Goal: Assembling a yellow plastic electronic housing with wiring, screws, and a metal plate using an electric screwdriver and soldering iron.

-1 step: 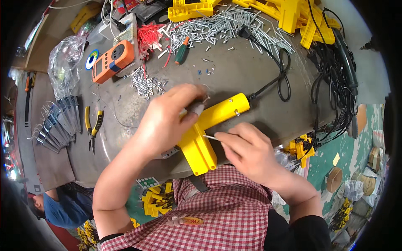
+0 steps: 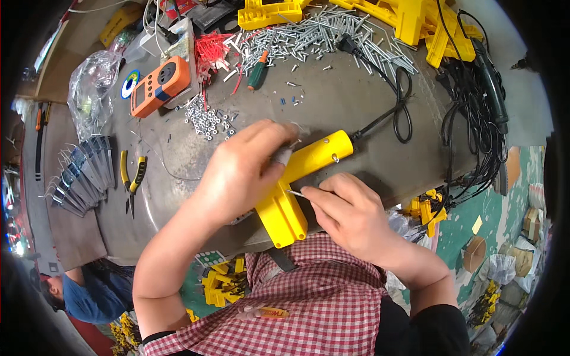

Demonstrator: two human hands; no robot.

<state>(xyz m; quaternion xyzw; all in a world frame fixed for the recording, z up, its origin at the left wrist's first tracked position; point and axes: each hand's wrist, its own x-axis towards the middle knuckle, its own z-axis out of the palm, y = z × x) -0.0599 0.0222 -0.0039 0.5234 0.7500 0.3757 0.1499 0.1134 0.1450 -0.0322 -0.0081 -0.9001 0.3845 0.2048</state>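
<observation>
A yellow plastic tool housing (image 2: 281,221), shaped like a T with a round handle, lies slanted at the table's near edge. My left hand (image 2: 240,169) is closed over its upper left part and hides it. Something small and greyish shows by the left thumb and forefinger; I cannot make it out. My right hand (image 2: 350,210) pinches a thin metal screw (image 2: 294,193) between thumb and forefinger, its tip at the side of the housing. Two metal fasteners show in the handle, and a black power cord (image 2: 380,120) runs out of its end.
Beyond the hands lie many loose screws (image 2: 309,37), a green screwdriver (image 2: 257,72), small nuts (image 2: 206,118) and an orange meter (image 2: 159,88). Yellow-handled pliers (image 2: 133,181) and grey flat parts (image 2: 83,172) are at left. Black cables (image 2: 460,127) hang at right. A person in blue (image 2: 98,293) is lower left.
My left hand has shifted slightly to the right over the housing. My right hand has moved very slightly left with the screw.
</observation>
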